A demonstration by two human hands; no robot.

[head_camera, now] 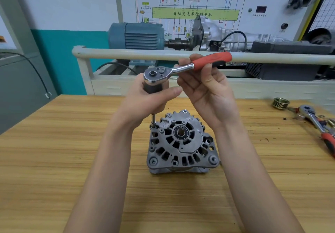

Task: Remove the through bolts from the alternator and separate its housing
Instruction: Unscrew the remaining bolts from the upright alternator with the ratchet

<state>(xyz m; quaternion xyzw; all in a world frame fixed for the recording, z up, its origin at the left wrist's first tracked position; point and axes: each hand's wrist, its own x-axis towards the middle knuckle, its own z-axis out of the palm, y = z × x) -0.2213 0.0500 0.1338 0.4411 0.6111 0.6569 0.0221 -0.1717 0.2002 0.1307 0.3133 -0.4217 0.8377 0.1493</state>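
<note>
Alternator (pixel 181 142) sits on the tabletop (pixel 54 151), shaft axis vertical, shaft end facing up at me, about centre between my forearms. Ratchet (pixel 183 68) is above it: head at left, red handle running right and slightly up, long axis near horizontal. Below the head, the extension (pixel 153 118) drops straight down to a through bolt (pixel 153 126) at the housing's upper-left edge.

My left hand (pixel 145 98) is wrapped around the dark socket adapter just under the ratchet head, directly above the bolt. My right hand (pixel 208 88) grips the handle, thumb over the top and fingers curled underneath, above and right of the alternator. Neither hand touches the housing.

Far right on the tabletop: a pulley (pixel 281 103) and a 2nd ratchet (pixel 319 124), well apart from the alternator.
</note>
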